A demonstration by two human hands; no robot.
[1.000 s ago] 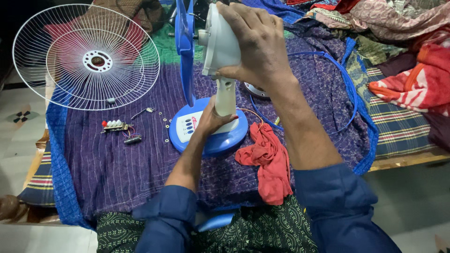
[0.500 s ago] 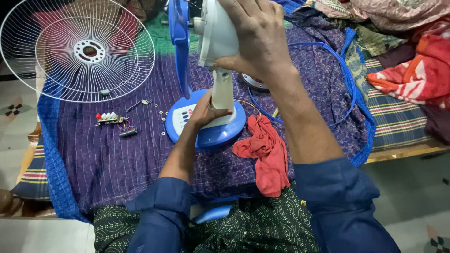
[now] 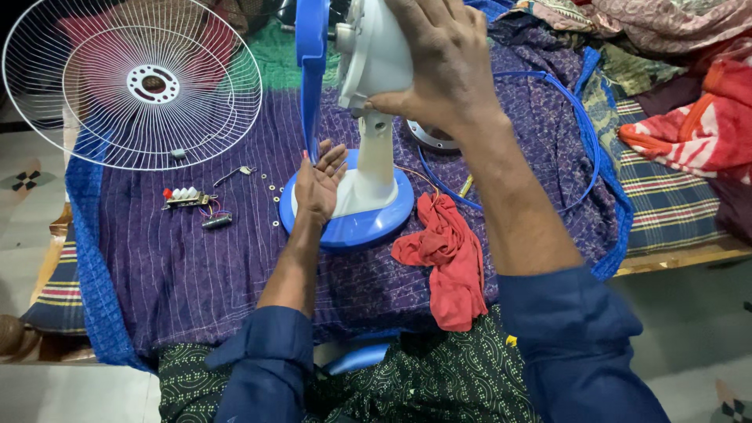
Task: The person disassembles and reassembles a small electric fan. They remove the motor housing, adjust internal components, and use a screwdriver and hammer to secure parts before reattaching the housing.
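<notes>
Two hands on one table fan [image 3: 368, 141], upright on a purple quilted cloth [image 3: 196, 266] spread over a bed. Right hand [image 3: 442, 66] clamped over the white motor housing [image 3: 376, 55] at the top, fingers wrapped round its back, thumb under the lower edge. Left hand [image 3: 319, 184] open, fingers spread apart, palm resting against the round blue base [image 3: 352, 227] just beside the white neck [image 3: 374, 157]. Blue blade [image 3: 311, 55] hanging edge-on at the front of the motor, just above the left fingertips.

Off to the left, a white wire grille [image 3: 133, 82] lying flat, well apart from the fan. Between grille and base: a small switch block with white buttons [image 3: 186, 196], a dark little part [image 3: 217, 222] with wires, a metal clip [image 3: 235, 172], and a few washers [image 3: 272, 197] scattered on the cloth. Red rag [image 3: 446, 258] crumpled just right of the base, touching its edge or nearly so. Thin blue ring [image 3: 580, 133] looping behind the right forearm, a round metal piece [image 3: 427, 137] half hidden near it. Heaped striped and red fabrics [image 3: 681, 133] at far right. Blue sleeves on both arms, green patterned cloth over the lap.
</notes>
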